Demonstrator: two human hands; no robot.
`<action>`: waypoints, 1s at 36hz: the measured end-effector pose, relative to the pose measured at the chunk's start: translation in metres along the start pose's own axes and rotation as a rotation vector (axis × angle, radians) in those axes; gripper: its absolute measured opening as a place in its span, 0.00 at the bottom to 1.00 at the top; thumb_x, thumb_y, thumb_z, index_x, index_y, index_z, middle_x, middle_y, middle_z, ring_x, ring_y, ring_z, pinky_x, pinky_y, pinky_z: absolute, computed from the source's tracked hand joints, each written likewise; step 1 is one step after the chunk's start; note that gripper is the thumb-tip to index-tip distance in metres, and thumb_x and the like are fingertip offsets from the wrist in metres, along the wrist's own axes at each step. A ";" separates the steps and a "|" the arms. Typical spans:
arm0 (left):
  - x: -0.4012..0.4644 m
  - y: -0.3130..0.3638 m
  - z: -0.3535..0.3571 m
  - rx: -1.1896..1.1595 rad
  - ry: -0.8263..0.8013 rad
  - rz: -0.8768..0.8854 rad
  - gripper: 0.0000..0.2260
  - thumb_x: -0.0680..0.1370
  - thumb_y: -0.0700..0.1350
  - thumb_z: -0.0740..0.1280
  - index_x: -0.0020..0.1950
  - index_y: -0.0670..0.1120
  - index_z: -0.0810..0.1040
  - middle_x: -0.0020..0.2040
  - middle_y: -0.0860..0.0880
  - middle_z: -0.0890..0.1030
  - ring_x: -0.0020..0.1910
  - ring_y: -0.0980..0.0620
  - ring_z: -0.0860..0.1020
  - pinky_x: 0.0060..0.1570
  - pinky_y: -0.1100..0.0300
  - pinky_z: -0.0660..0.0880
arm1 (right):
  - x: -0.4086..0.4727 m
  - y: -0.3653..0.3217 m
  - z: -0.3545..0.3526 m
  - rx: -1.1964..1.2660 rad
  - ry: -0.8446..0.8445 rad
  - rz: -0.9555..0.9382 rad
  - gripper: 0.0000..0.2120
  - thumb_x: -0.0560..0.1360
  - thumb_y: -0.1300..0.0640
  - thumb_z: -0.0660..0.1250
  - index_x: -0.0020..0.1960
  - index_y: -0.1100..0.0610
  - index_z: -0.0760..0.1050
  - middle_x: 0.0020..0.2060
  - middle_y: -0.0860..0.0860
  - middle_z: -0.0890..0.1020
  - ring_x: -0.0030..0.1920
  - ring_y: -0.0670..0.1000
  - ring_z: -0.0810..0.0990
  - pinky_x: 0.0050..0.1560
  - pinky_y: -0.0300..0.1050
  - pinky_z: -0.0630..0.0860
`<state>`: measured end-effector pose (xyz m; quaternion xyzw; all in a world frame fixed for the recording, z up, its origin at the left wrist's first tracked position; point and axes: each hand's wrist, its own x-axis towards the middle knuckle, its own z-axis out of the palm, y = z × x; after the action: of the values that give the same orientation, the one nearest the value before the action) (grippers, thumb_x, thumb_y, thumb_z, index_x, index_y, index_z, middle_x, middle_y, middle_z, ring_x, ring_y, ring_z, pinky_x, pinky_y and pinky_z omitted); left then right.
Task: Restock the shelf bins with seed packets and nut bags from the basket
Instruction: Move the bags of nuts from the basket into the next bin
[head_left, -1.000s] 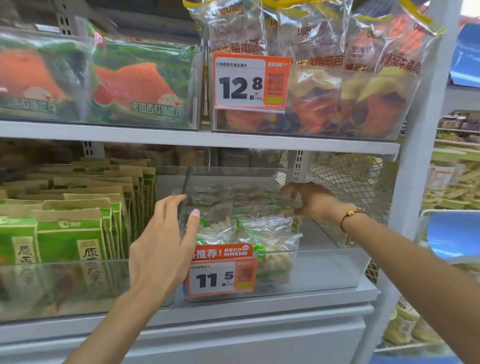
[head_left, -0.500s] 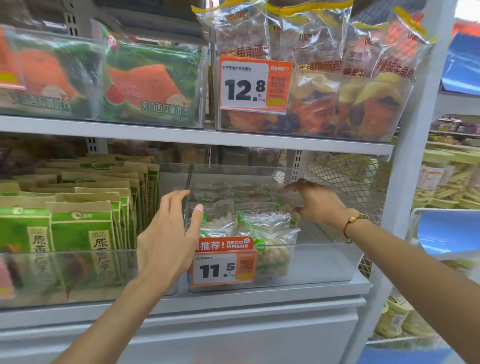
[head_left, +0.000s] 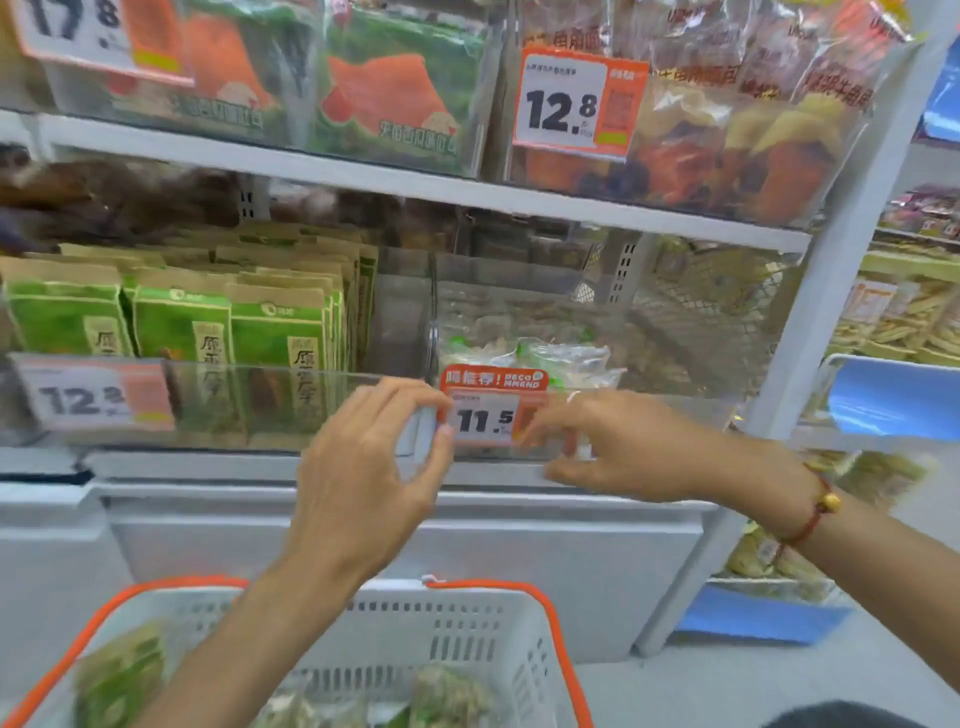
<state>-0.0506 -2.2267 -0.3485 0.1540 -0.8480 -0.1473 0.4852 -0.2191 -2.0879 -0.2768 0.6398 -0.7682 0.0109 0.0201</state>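
Head view, hands: left hand (head_left: 363, 467) curled at the near left corner of the clear nut bin (head_left: 649, 415), thumb and fingers pinching its front edge; right hand (head_left: 623, 447) curled, fingertips on the 11.5 price tag (head_left: 491, 413); whether it pinched the tag I could not tell.
Stock: nut bags (head_left: 540, 358) lay in that bin; seed packets (head_left: 275, 332) stood in the left bin; basket (head_left: 467, 629) sat near, below, still holding packets.
Risk: tugging could have knocked the tag off or slid the bin forward off the shelf (head_left: 519, 473); motion blur suggested haste.

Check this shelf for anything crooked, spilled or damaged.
Nothing is spilled or torn. The 11.5 price tag on the nut bag bin tilts slightly; both hands are at it. The view is blurred, so fine damage can't be judged.
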 end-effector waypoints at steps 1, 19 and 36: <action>-0.010 -0.001 -0.007 0.026 -0.034 -0.032 0.09 0.75 0.53 0.60 0.51 0.54 0.77 0.46 0.61 0.76 0.47 0.60 0.74 0.41 0.62 0.71 | 0.003 -0.010 0.008 0.028 -0.041 -0.037 0.13 0.75 0.48 0.66 0.59 0.43 0.76 0.52 0.40 0.79 0.44 0.42 0.77 0.47 0.42 0.72; -0.202 -0.082 -0.038 0.402 -0.839 -0.550 0.11 0.80 0.51 0.60 0.61 0.56 0.75 0.59 0.57 0.78 0.56 0.54 0.77 0.42 0.61 0.71 | 0.004 -0.119 0.244 0.215 -0.814 0.017 0.19 0.80 0.52 0.59 0.69 0.53 0.69 0.66 0.53 0.72 0.62 0.56 0.73 0.59 0.49 0.71; -0.294 -0.122 -0.034 0.424 -1.188 -0.670 0.25 0.79 0.54 0.60 0.75 0.57 0.57 0.76 0.53 0.57 0.75 0.50 0.56 0.73 0.49 0.54 | -0.016 -0.179 0.384 -0.076 -0.571 0.116 0.39 0.73 0.50 0.70 0.74 0.65 0.53 0.65 0.58 0.72 0.71 0.59 0.61 0.72 0.56 0.56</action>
<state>0.1350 -2.2217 -0.6095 0.3912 -0.8864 -0.1793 -0.1707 -0.0471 -2.1210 -0.6625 0.5707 -0.7780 -0.1971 -0.1735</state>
